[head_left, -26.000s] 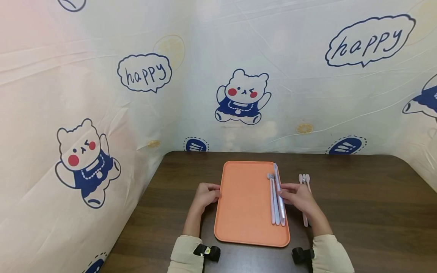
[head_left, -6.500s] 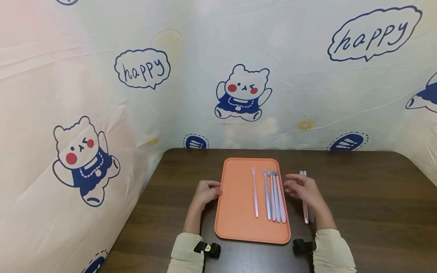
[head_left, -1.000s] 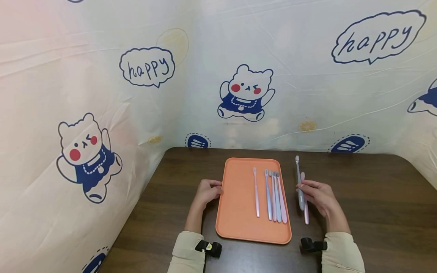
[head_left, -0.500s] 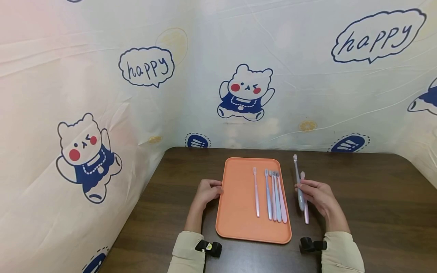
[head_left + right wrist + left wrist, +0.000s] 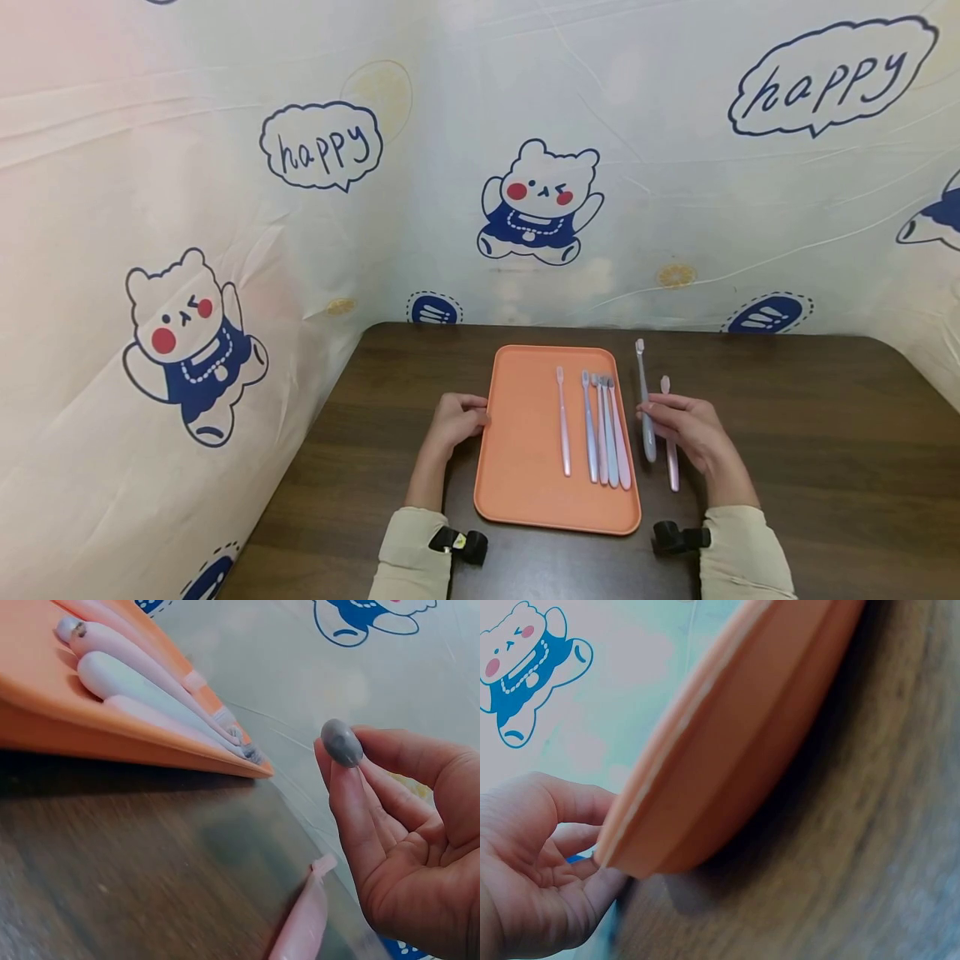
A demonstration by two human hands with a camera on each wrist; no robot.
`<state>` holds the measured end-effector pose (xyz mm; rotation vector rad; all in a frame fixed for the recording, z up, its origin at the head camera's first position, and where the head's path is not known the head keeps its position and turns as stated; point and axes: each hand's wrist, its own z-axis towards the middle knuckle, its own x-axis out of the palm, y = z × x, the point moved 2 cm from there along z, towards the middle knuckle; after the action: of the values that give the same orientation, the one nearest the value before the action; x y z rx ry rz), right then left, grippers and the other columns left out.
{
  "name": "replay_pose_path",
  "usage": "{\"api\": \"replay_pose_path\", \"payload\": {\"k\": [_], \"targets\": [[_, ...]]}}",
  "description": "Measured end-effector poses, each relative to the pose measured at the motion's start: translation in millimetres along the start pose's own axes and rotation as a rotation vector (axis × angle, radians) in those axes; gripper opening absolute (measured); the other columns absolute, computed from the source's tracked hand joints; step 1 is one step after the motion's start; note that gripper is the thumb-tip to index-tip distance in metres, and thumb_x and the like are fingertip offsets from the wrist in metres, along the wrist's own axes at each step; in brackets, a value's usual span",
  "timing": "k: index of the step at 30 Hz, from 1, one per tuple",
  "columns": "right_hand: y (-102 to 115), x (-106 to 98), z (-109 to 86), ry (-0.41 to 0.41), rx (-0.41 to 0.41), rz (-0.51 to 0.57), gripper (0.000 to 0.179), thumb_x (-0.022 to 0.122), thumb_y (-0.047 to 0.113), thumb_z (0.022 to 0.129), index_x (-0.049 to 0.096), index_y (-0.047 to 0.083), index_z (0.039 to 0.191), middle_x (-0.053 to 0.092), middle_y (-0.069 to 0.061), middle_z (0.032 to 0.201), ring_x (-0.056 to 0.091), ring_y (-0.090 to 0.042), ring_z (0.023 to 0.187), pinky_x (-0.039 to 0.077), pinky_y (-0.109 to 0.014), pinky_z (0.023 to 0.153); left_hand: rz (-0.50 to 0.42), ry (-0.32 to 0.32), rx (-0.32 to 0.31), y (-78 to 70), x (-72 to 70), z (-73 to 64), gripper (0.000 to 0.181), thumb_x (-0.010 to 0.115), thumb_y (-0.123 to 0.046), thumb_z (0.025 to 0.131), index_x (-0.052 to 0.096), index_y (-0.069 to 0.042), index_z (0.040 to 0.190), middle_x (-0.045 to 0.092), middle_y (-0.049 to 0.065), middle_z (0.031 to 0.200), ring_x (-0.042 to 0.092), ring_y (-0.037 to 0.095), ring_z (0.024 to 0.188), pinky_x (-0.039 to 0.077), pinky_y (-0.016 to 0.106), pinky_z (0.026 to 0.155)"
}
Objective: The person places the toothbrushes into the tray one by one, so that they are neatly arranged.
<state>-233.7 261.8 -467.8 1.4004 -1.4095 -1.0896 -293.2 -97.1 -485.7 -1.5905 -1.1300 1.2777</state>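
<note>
My right hand (image 5: 697,429) pinches a grey toothbrush (image 5: 647,437) between thumb and fingertips, just right of the orange tray (image 5: 517,467). In the right wrist view the grey handle's rounded end (image 5: 342,742) points at the camera. On the wood beside that hand lies a pink toothbrush (image 5: 673,475). With its thumb and fingers at the rim, my left hand (image 5: 453,421) grips the tray's left edge; the left wrist view shows this hand (image 5: 536,862) at the tray wall (image 5: 727,742). A single pink toothbrush (image 5: 564,433) lies mid-tray, and several pink and blue toothbrushes (image 5: 602,442) lie side by side towards its right edge.
The dark wooden table (image 5: 825,442) extends to both sides of the tray. A printed cloth (image 5: 660,208) with bears and lettering hangs behind and to the left. Both wrists wear a black strapped camera.
The right hand has drawn the grey toothbrush left, away from the pink one on the table and closer to the tray. Since 26 seconds ago, more toothbrushes lie on the tray. The left hand stays put.
</note>
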Motion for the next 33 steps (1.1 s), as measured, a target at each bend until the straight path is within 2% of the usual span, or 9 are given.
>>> {"api": "replay_pose_path", "payload": {"k": [6, 11, 23, 30, 33], "targets": [[0, 7, 1.5, 0.01, 0.005, -0.027, 0.062, 0.064, 0.018, 0.1, 0.04, -0.012, 0.149, 0.076, 0.014, 0.095, 0.07, 0.004, 0.088, 0.057, -0.015, 0.079, 0.002, 0.0, 0.015, 0.4, 0.2, 0.5, 0.03, 0.068, 0.002, 0.081, 0.072, 0.01, 0.11, 0.073, 0.025, 0.106, 0.069, 0.015, 0.078, 0.059, 0.029, 0.067], [1, 12, 2.5, 0.003, 0.015, -0.039, 0.059, 0.064, 0.018, 0.1, 0.043, -0.011, 0.148, 0.078, 0.007, 0.103, 0.071, 0.002, 0.09, 0.058, -0.017, 0.08, -0.001, -0.004, 0.006, 1.6, 0.4, 1.9, 0.03, 0.068, 0.003, 0.081, 0.072, 0.01, 0.11, 0.074, 0.025, 0.107, 0.069, 0.014, 0.077, 0.059, 0.028, 0.067], [2, 23, 6.2, 0.0, -0.002, -0.059, 0.055, 0.067, 0.018, 0.098, 0.051, -0.012, 0.141, 0.071, 0.01, 0.1, 0.067, 0.003, 0.087, 0.058, -0.018, 0.078, -0.008, -0.007, 0.018, 2.4, 0.4, 4.6, 0.029, 0.067, 0.005, 0.08, 0.073, 0.01, 0.108, 0.074, 0.025, 0.105, 0.07, 0.015, 0.078, 0.059, 0.028, 0.068], [2, 31, 8.6, -0.018, 0.009, -0.038, 0.053, 0.066, 0.016, 0.098, 0.052, -0.012, 0.141, 0.073, 0.006, 0.103, 0.068, 0.002, 0.087, 0.059, -0.019, 0.078, -0.016, 0.002, 0.01, 3.5, -0.2, 4.4, 0.028, 0.067, 0.005, 0.081, 0.073, 0.01, 0.108, 0.074, 0.024, 0.105, 0.07, 0.015, 0.079, 0.06, 0.03, 0.07], [2, 35, 8.1, -0.015, -0.004, -0.042, 0.053, 0.065, 0.015, 0.099, 0.05, -0.013, 0.141, 0.069, 0.002, 0.109, 0.066, 0.003, 0.087, 0.058, -0.018, 0.079, -0.014, 0.002, 0.006, 4.1, -0.4, 4.7, 0.027, 0.067, 0.005, 0.081, 0.073, 0.009, 0.108, 0.074, 0.024, 0.105, 0.07, 0.015, 0.078, 0.06, 0.029, 0.069]]}}
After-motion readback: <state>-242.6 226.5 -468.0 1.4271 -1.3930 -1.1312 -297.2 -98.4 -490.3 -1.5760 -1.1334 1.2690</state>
